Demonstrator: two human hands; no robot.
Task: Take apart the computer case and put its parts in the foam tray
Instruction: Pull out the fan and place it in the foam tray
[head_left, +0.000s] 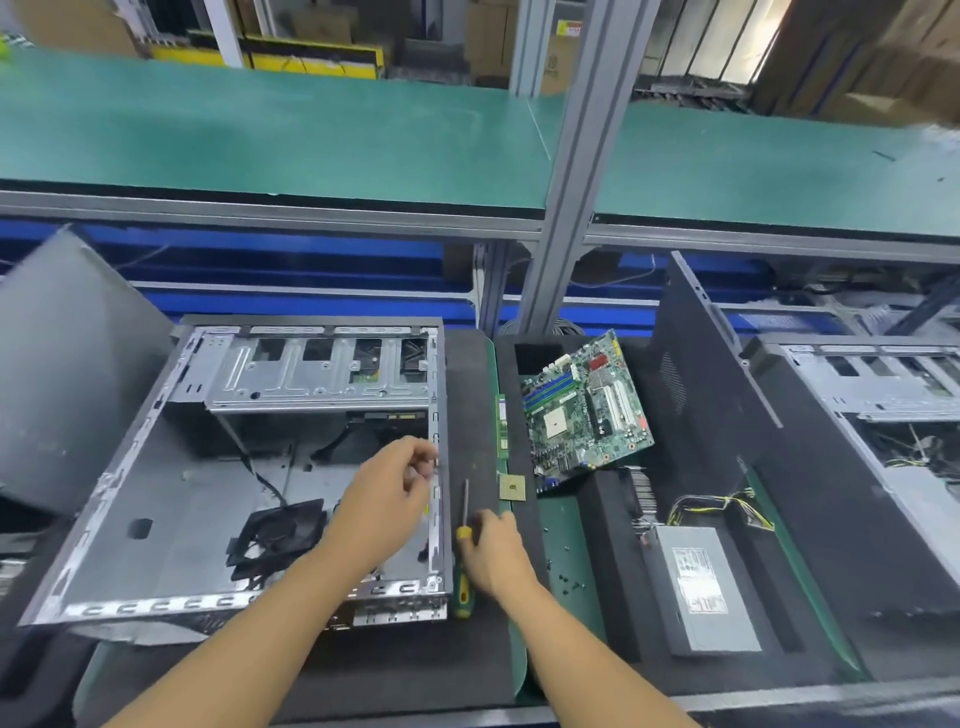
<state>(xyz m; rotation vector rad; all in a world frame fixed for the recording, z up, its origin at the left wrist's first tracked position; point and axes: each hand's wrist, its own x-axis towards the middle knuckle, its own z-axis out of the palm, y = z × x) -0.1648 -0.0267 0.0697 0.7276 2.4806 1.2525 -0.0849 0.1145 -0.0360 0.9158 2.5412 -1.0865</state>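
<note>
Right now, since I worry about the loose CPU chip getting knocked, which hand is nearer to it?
Right. The right hand lies just on the near side of the CPU chip, at the screwdriver; the left hand is farther left, at the case rim.

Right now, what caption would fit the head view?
Left hand at the computer case rim; right hand holds the screwdriver.

The open computer case (156, 519) lies on the counter (563, 525). The left hand (384, 499) curls its fingers at the case's right rim. The right hand (493, 551) grips a screwdriver (462, 587) just beside the case. A motherboard (587, 410) and a power supply (701, 587) sit in the foam tray (602, 514).
</note>
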